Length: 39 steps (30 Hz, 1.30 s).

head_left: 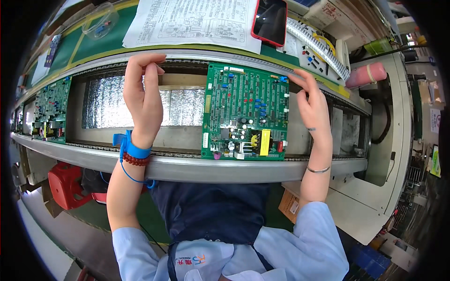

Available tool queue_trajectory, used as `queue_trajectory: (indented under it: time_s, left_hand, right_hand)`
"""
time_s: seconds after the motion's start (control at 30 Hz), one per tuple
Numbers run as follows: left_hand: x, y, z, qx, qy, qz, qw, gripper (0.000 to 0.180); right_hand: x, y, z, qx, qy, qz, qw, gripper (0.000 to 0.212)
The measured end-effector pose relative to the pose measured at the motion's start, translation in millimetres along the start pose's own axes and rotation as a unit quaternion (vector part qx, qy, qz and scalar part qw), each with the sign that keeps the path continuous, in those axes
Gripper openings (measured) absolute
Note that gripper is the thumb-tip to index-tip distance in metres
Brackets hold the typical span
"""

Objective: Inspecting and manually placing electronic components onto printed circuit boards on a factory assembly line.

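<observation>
A green circuit board (229,110), crowded with small parts, lies across the rails of a conveyor (234,172) in front of me. At its lower right sits a yellow-wrapped transformer (265,142); blue parts stand at its top right corner. My right hand (311,103) is beside the board's right edge, its fingers reaching toward that corner, slightly bent and apart. Whether they touch it, I cannot tell. To the left of the board, my left hand (144,96) hovers over the conveyor with loosely bent fingers and nothing visible in them. A blue wrist strap (136,146) circles the left wrist.
Another populated board (51,110) sits farther left on the conveyor. Beyond the far rail lie printed sheets (192,25), a red-cased phone (269,22), a clear tub (101,25) and a tray of small parts (314,58). A pink roll (368,75) stands at the right.
</observation>
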<state>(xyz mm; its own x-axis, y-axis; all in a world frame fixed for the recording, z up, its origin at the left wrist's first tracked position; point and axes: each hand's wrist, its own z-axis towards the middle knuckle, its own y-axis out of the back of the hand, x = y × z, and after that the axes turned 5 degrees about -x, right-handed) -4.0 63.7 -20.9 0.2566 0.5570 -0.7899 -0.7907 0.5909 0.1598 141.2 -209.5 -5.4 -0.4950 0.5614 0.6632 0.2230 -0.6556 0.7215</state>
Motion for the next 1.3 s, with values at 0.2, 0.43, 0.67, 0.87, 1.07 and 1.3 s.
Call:
queue_trajectory:
  time_s: [0.2,0.43,0.67,0.87,1.07,1.3]
  left_hand:
    - [0.4,0.6,0.3,0.0,0.007,-0.006,1.0,0.016]
    - [0.2,1.4,1.2,-0.005,0.007,-0.007,1.0,0.016]
    - [1.4,2.8,1.6,0.002,0.001,0.003,1.0,0.016]
    - [2.0,2.6,2.3,-0.004,0.002,-0.002,1.0,0.015]
    - [3.8,4.4,2.8,-0.005,0.002,-0.002,1.0,0.015]
    - [4.4,6.2,3.9,-0.009,-0.001,0.001,1.0,0.015]
  right_hand:
    - [-7.0,-1.7,1.3,-0.005,0.038,-0.015,0.999,0.036]
    - [0.8,-0.4,1.8,0.009,0.053,-0.022,0.998,0.033]
    - [20.3,-0.7,-3.7,0.107,0.154,0.001,0.982,0.027]
    - [23.3,-9.6,-6.1,0.112,0.195,-0.042,0.974,0.018]
    - [22.0,-11.2,-7.8,0.093,0.209,-0.082,0.97,0.015]
    - [23.6,-11.1,-7.5,0.108,0.205,-0.081,0.969,0.02]
